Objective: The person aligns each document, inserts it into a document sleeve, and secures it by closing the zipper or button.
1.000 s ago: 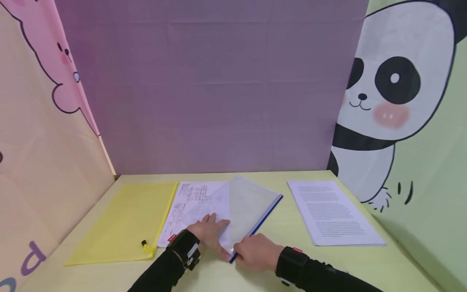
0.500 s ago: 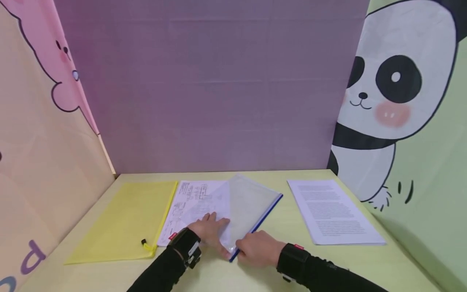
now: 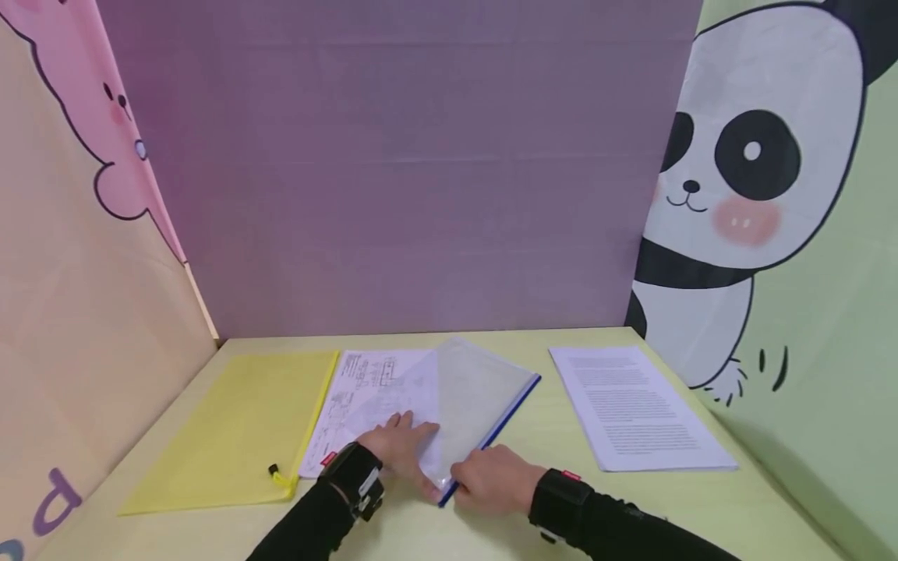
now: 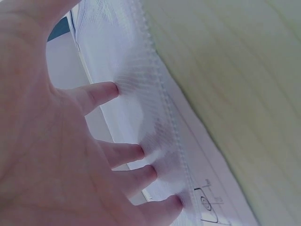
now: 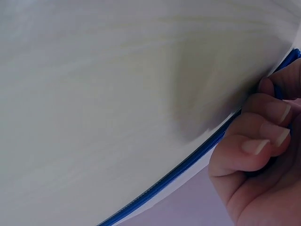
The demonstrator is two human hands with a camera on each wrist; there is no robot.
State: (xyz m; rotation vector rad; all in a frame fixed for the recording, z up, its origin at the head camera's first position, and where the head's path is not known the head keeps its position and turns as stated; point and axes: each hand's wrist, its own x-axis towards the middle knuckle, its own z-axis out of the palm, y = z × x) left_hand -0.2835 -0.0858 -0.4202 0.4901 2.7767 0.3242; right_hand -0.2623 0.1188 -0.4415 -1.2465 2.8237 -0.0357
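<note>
A clear zip pouch with a blue zipper edge lies at an angle on the pale wooden table, partly over a printed sheet. My left hand lies flat on the pouch near its front corner, straight fingers pressing the mesh plastic. My right hand pinches the near end of the blue zipper with curled fingers.
A yellow zip pouch lies at the left with its pull tab near the front. A stack of printed pages sits at the right. Purple, pink and panda-print panels wall the table on three sides.
My right hand has slid a little up the blue zipper edge away from me. The left hand and the pouch have stayed put.
</note>
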